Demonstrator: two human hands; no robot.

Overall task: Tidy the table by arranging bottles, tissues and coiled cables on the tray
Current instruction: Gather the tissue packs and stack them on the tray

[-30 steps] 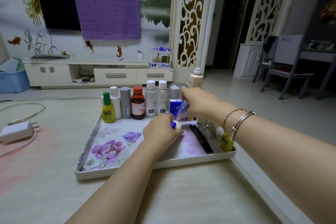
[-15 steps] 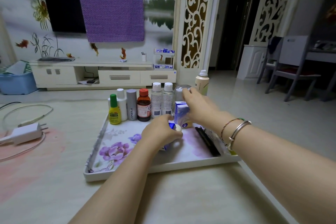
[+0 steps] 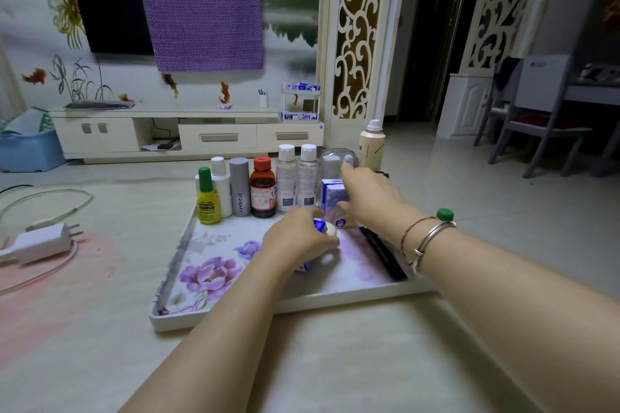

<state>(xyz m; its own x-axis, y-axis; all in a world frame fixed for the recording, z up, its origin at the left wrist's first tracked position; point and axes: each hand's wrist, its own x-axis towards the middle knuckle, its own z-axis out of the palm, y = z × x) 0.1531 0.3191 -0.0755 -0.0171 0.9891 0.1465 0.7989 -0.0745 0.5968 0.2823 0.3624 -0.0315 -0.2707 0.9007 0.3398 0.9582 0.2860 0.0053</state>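
Stretching toward a cream TV cabinet [image 3: 188, 134] and a painted wall with a purple cloth [image 3: 201, 7] over a dark screen, the pale tabletop [image 3: 335, 362] carried a white floral tray [image 3: 208, 315] near its right edge, with grey chairs [image 3: 536, 117] well apart across the tiled floor. Along the tray's far rim stood a row of bottles: a yellow bottle [image 3: 208, 203] with a green cap, a white bottle [image 3: 220, 183], a grey can [image 3: 240, 186], a brown bottle [image 3: 262, 189] with a red cap, and two clear bottles [image 3: 297, 178], with a beige spray bottle [image 3: 369, 147] behind the far right corner. The left hand [image 3: 298, 241] lay low over the middle of the tray, its fingers curled round a small blue-and-white tissue pack [image 3: 323, 228] that was mostly hidden beneath them. The right hand [image 3: 365, 194] reached past it, thumb and fingers pinching an upright tissue pack [image 3: 330, 198] standing just beside the clear bottles; bracelets [image 3: 426, 238] circled that wrist. A black strip [image 3: 382, 251] lay along the tray's right side, partly under the forearm, and a green cap [image 3: 445, 214] showed beyond the wrist. On the left, well apart from the tray, a white charger [image 3: 43, 241] and its loose cable [image 3: 47, 201] lay on open tabletop. The tray's front half was bare, and the tabletop's right edge ran close beside the tray.
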